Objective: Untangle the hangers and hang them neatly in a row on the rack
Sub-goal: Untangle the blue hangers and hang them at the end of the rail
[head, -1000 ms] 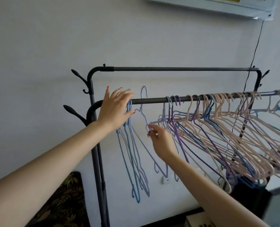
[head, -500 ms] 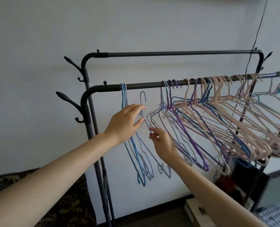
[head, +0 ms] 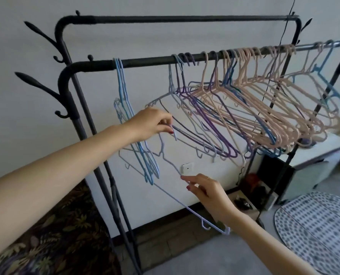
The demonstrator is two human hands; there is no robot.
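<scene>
A black clothes rack [head: 145, 62] stands against the wall. A few light blue hangers [head: 123, 92] hang together at the left of its front rail. A tangled bunch of purple, blue and beige hangers [head: 244, 108] crowds the middle and right. A lavender hanger [head: 173, 197] is off the rail, tilted below it. My left hand [head: 151, 124] pinches its hook near the neck. My right hand [head: 206, 191] pinches its sloping shoulder lower down.
A white cabinet [head: 320, 165] stands behind the rack's right end, with a dark box and small items under the hangers. A dotted rug [head: 316, 223] lies on the floor at right. A dark leaf-patterned fabric [head: 52, 235] is at lower left.
The view has tilted down. Both hands have dropped away from the rail with the lavender hanger between them, my left hand now on its hook and my right hand lower on its shoulder.
</scene>
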